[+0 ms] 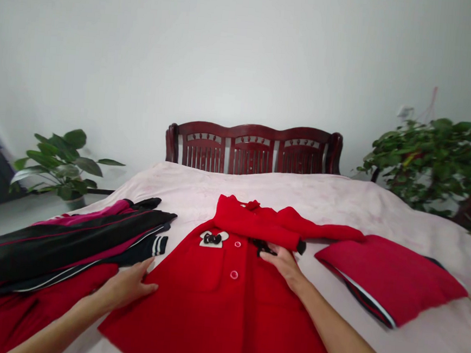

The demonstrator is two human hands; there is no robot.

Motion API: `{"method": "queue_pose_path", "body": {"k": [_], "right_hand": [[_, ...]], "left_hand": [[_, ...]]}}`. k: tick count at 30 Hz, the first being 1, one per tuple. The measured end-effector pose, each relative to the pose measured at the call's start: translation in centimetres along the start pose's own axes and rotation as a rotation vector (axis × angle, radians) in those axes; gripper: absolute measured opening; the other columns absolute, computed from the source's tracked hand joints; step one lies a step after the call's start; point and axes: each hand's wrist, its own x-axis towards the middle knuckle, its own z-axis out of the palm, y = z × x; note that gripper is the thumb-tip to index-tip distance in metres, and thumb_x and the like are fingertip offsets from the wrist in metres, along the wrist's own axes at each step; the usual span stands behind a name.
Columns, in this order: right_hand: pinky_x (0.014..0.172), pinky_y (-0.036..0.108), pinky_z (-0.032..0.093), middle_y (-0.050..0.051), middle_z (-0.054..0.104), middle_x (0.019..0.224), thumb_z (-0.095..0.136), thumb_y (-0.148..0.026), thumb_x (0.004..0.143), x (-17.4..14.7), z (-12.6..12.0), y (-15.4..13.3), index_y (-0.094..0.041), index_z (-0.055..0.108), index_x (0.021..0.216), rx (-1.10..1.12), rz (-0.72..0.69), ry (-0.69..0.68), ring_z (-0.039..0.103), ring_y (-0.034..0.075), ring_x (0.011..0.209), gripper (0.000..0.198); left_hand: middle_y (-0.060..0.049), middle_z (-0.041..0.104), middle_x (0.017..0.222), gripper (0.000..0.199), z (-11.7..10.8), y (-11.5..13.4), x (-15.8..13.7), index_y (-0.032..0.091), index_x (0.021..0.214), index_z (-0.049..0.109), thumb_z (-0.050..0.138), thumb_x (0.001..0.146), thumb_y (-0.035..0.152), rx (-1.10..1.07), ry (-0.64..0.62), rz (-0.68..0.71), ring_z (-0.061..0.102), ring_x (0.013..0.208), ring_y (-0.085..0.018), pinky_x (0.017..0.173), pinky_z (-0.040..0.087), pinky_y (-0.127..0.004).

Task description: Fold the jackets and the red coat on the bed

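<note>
A red coat (208, 316) lies front up on the bed, with pink-rimmed buttons and a black-and-white bow patch on a chest pocket. One sleeve (261, 230) with a black cuff is folded across its upper front; the other sleeve (329, 231) stretches out to the right. At the coat's left edge is my left hand (126, 287), its thumb and fingers apart and the thumb over the red cloth. My right hand (283, 264) rests on the coat's right side by a black decoration, just below the folded cuff. Its thumb stands apart, and some fingertips are hidden.
Black, magenta and red garments (62, 244) are piled at left. A folded crimson garment (391, 273) lies at right on the pale pink bedsheet (186, 183). Beyond is a dark wooden headboard (249, 150). Leafy plants (67, 166) flank the bed, one on each side.
</note>
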Motion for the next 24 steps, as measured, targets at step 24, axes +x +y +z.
{"method": "queue_pose_path", "body": {"k": [24], "right_hand": [[0.08,0.034,0.051,-0.001,0.07,0.079,0.069,-0.027,0.063,10.4,-2.1,-18.8,-0.017,0.067,0.086,0.366,-0.277,0.145,0.062,0.016,0.08,0.025]], "left_hand": [[-0.015,0.072,0.105,0.041,17.0,10.2,-5.7,0.02,0.113,0.069,0.04,0.091,0.039,0.464,-0.436,0.48,0.067,0.101,-0.031,0.091,0.047,-0.044]]}}
